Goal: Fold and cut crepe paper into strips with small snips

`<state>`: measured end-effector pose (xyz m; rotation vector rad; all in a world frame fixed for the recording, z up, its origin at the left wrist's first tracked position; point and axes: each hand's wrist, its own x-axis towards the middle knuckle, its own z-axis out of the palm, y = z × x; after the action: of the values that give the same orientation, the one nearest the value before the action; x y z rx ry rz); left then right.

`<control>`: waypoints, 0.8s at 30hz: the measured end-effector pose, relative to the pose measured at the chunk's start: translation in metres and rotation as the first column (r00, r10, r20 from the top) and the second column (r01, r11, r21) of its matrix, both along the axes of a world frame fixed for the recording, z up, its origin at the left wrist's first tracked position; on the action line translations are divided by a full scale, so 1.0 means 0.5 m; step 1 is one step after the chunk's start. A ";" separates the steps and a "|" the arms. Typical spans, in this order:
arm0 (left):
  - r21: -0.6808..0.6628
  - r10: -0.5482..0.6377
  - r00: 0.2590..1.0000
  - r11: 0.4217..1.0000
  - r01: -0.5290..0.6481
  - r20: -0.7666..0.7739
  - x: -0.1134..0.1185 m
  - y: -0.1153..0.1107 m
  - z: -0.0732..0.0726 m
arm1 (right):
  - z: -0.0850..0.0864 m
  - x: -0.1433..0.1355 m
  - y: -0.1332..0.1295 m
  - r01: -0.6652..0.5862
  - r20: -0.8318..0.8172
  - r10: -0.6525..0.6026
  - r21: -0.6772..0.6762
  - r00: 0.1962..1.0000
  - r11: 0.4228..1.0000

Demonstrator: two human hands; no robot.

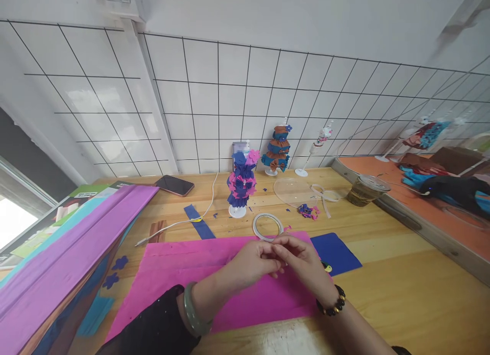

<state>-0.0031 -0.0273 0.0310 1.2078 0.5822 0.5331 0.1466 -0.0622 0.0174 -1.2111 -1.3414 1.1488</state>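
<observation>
My left hand [257, 262] and my right hand [300, 258] meet over a large pink sheet [176, 278]. The fingers of both are pinched together, fingertips touching; whatever they hold, if anything, is too small to make out. Just beyond them lies a white ring of tape [268, 226]. A dark blue sheet [336, 253] sits to the right of my right hand, with a yellow and black handle [327, 267] partly hidden beside that hand. Farther back stands a blue and pink ruffled paper figure [243, 184] on a white stand.
Purple sheets [80, 242] are stacked at left, near blue flower cutouts [120, 263]. A phone [175, 185] and white cable [179, 223] lie behind. An orange and teal figure [277, 149], paper scraps [308, 211], clear ribbon [325, 195] and a lidded cup [367, 190] are at back right.
</observation>
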 end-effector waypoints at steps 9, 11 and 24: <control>0.000 0.013 1.000 1.000 -0.013 0.004 -0.001 0.002 -0.001 | -0.002 0.001 0.000 -0.005 0.023 0.005 0.001 1.000 1.000; 0.003 -0.002 1.000 1.000 0.002 0.003 -0.001 0.002 -0.001 | -0.003 0.001 0.002 -0.018 0.004 0.018 0.009 1.000 1.000; 0.026 0.021 0.999 0.999 -0.022 0.037 0.000 0.003 -0.003 | -0.007 0.001 0.006 -0.003 0.009 0.003 0.028 1.000 1.000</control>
<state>-0.0029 -0.0258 0.0294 1.2152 0.5590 0.5822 0.1469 -0.0594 0.0140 -1.1962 -1.3623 1.1239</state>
